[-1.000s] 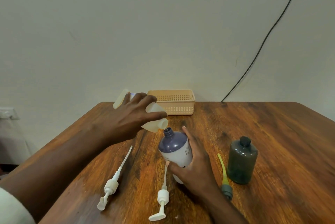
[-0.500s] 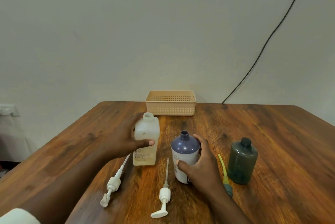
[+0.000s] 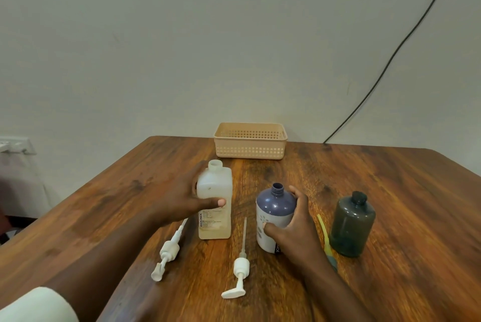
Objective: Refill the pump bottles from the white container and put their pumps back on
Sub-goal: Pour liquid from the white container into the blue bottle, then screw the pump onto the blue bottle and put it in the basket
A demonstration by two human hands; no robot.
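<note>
Lower left of frame: two white pumps (image 3: 166,252) (image 3: 240,267) lie flat on the grained wooden desk (image 3: 390,191), dip tubes thin and bendy. Centre-left, left hand (image 3: 182,201) has its grip wrapped round the white container (image 3: 215,200), upright; translucent, squarish plastic, low on liquid, likely light, best held mid-body. Centre, right hand (image 3: 294,233) grasps the open purple-and-white bottle (image 3: 273,215), smooth, round-shouldered, probably slippery. Right, dark bottle (image 3: 351,225), uncapped-looking, beside a yellow pump (image 3: 324,235).
</note>
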